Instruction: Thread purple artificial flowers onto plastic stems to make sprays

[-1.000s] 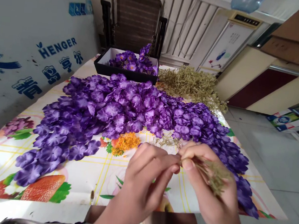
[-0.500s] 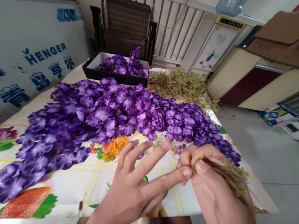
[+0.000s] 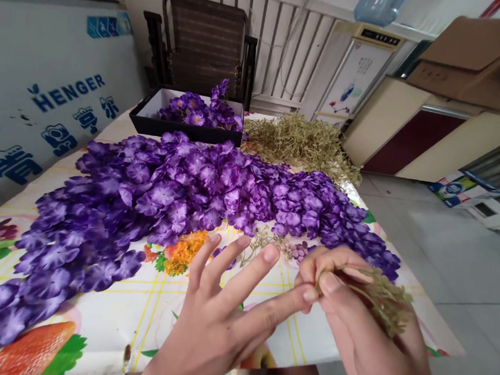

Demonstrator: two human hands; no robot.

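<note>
My right hand point(image 3: 354, 303) is closed around a small bunch of dull green artificial sprigs point(image 3: 387, 304), pinching its thin stems between thumb and fingertips. The leafy end lies across the palm, pointing right. My left hand point(image 3: 233, 310) meets it at the stem ends, index finger stretched to them in what looks like a pinch; the thumb is mostly hidden underneath. Its other three fingers are raised and spread. Behind both hands, a long heap of purple fabric petals point(image 3: 197, 188) curves across the table. Small orange artificial flowers point(image 3: 185, 253) and a few loose green sprigs point(image 3: 262, 245) lie nearer.
A black box point(image 3: 185, 129) holding assembled purple flowers stands at the table's back, beside a pile of green sprigs point(image 3: 302, 142). A patterned cloth point(image 3: 109, 315) covers the table. Beyond are a chair point(image 3: 204, 41), a water dispenser point(image 3: 353, 73), a cardboard box point(image 3: 474, 62) and a large white cabinet point(image 3: 61, 75).
The view has shifted slightly, moving the table's things a little left. Both hands keep nearly the same pose, and the sprig bunch in my right hand has turned slightly.
</note>
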